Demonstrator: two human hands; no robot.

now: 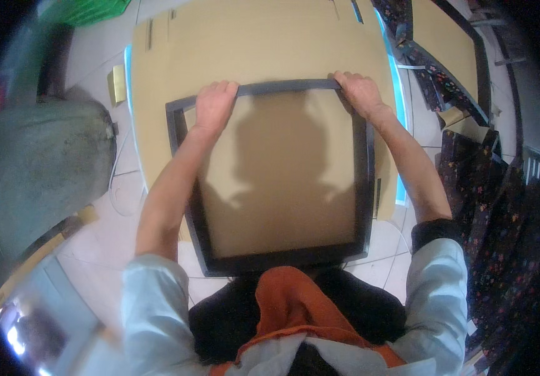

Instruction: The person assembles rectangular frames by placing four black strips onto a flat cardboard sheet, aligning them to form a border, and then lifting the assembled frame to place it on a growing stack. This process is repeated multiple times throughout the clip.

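A dark, nearly black rectangular frame [285, 261] is in front of me, its near bar close to my lap. Tan surface shows inside it; whether that is a panel of its own or the sheet beneath, I cannot tell. My left hand [215, 105] is closed over the far bar near the left corner. Near the far right corner, my right hand [361, 94] curls its fingers over the same bar. A large tan board [251, 44], like cardboard, lies under and beyond the frame. The shadow of my head and arms falls within the frame.
Light blue edging [400, 169] shows along the board's right side. To the left stands a worn grey-green padded seat or case [47, 156]. Dark flowered fabric [480, 188] hangs at the right, beside another dark-edged tan panel [445, 44]. White tiles [129, 188] cover the floor.
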